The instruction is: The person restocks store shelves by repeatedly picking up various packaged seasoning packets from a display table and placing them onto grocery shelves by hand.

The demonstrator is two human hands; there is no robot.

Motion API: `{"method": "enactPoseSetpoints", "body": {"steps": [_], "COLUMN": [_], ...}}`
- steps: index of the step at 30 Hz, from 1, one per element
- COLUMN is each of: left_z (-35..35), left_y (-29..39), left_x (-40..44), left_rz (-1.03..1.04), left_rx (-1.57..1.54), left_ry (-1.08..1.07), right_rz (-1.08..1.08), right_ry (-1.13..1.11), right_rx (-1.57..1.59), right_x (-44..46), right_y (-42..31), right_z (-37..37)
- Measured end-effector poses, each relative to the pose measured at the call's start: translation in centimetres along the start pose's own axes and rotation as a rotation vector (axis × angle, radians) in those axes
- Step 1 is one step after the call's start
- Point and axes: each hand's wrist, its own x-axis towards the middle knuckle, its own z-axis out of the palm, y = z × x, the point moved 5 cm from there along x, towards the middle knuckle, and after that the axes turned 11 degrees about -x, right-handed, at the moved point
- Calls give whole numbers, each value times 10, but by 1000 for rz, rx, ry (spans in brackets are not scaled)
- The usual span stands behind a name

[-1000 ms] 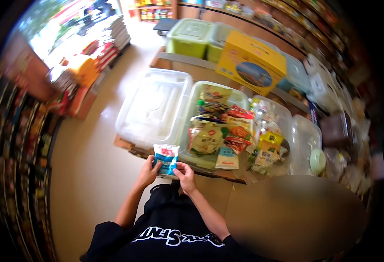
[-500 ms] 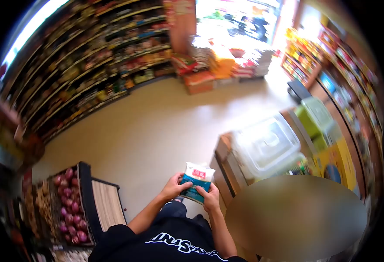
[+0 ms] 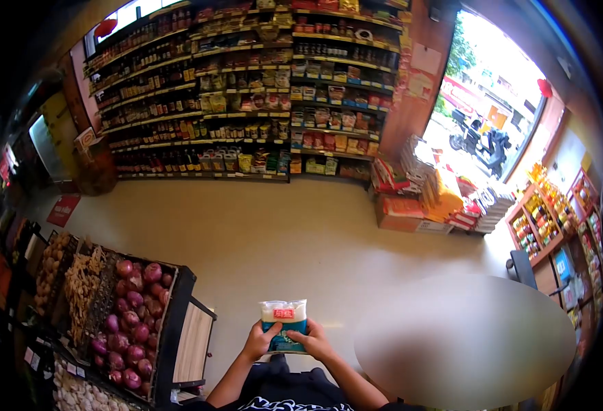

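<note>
A white and teal packet (image 3: 285,326) with a red label is held upright in front of my body at the lower centre. My left hand (image 3: 260,340) grips its left edge, thumb across the front. On the right edge my right hand (image 3: 312,340) is closed the same way, its thumb also on the front. The fingers behind the packet are hidden.
A produce stand with red onions (image 3: 134,322) is at the lower left. Stocked shelves (image 3: 246,89) line the far wall. Stacked sacks (image 3: 445,195) stand by the bright doorway (image 3: 486,103). Tan floor (image 3: 267,233) lies between. A blurred oval covers the lower right.
The view has swung left, from the table with plastic bins to the wall shelves and onion stand. Both my hands still hold the packet.
</note>
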Motion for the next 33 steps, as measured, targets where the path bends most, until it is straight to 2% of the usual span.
{"method": "enactPoseSetpoints", "body": {"steps": [2, 8, 14, 18, 22, 25, 28, 33], "left_z": [-30, -78, -116, -117, -125, -132, -144, -173], "left_y": [30, 81, 85, 116, 144, 166, 187, 225], "left_x": [23, 84, 174, 253, 324, 376, 420, 465], "left_rz": [39, 70, 23, 87, 96, 134, 152, 198], "left_rx": [72, 146, -85, -53, -100, -8, -49, 2], "left_ry": [34, 87, 218, 246, 311, 288, 312, 309], "right_rz": [35, 70, 104, -56, 65, 60, 73, 47], "right_ry": [-36, -52, -162, -197, -251, -285, -367, -317], "right_rx": [-120, -3, -21, -178, -43, 45, 99, 150], "right_x": [43, 150, 252, 343, 419, 479, 540, 594], "right_y": [-13, -27, -43, -56, -77, -95, -110, -139], "right_z": [23, 56, 53, 35, 29, 26, 31, 55]}}
